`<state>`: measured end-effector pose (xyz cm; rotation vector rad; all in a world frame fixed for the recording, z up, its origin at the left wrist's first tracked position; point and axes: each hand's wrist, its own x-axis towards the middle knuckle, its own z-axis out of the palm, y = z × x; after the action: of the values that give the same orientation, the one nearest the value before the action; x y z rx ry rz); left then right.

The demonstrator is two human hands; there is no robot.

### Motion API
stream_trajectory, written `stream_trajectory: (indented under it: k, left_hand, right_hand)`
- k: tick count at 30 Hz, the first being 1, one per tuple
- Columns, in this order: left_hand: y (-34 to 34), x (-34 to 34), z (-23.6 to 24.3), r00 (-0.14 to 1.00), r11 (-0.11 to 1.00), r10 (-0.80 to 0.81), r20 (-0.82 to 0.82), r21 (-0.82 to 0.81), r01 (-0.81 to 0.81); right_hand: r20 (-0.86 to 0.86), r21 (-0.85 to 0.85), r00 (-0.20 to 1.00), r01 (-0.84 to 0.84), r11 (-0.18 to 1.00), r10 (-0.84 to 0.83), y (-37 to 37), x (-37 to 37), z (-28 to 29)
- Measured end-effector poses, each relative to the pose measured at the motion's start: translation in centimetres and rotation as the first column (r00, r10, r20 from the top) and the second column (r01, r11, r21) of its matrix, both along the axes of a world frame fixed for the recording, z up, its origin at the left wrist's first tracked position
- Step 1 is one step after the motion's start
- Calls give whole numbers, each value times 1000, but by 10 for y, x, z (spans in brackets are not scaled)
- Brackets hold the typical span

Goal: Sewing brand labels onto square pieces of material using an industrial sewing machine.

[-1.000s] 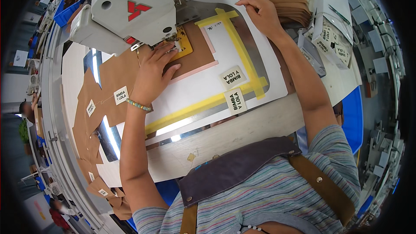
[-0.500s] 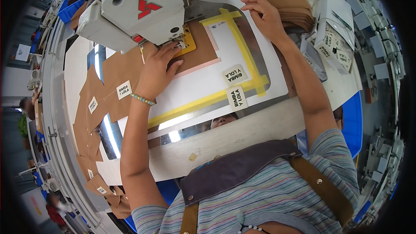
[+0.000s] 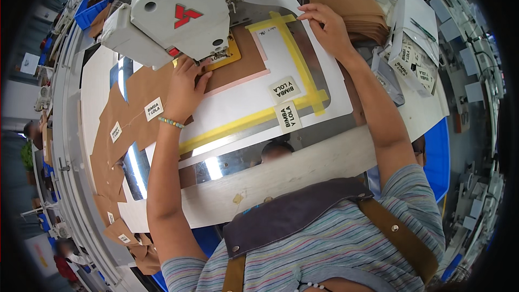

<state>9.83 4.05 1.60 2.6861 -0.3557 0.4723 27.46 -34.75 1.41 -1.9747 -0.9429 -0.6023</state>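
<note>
My left hand [image 3: 185, 89] rests on a brown sheet piece [image 3: 238, 70] beside the sewing machine head [image 3: 178, 16]. Its fingers are bent but apart, the thumb spread away from them, and the tips reach toward the needle area. Under the needle, a yellow frame [image 3: 230, 57] surrounds a pale printed label, partly hidden by the machine. My right hand [image 3: 330, 32] hovers or rests at the far right edge of a metal plate [image 3: 308, 48], fingers loosely curled and apart, holding nothing visible. Yellow tape [image 3: 300, 57] borders a white sheet [image 3: 243, 100] on the plate.
Two loose printed labels, one pale label [image 3: 284, 90] and another [image 3: 287, 117], lie on the sheet. Joined brown pieces [image 3: 127, 103] with labels trail off left. A brown stack [image 3: 346, 0] and a white box of labels [image 3: 411, 48] stand right. A blue bin [image 3: 438, 157] sits below the table edge.
My left hand has drawn back left from the yellow frame, its fingers more bent. My right hand stays by the plate's edge, with slight movement. The view has shifted a little.
</note>
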Motion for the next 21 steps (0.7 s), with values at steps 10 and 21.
stream_trajectory:
  k: [10, 21]
  left_hand:
    - [40, -10, -4, 998, 991, 64, -28, -115, -66]
    - [26, -2, -6, 991, 976, 6, -131, -217, -35]
  right_hand:
    - [-46, -30, 998, -32, 999, 30, 1, -4, 3]
    - [-116, -444, 939, -342, 828, 325, 44, -93, 65]
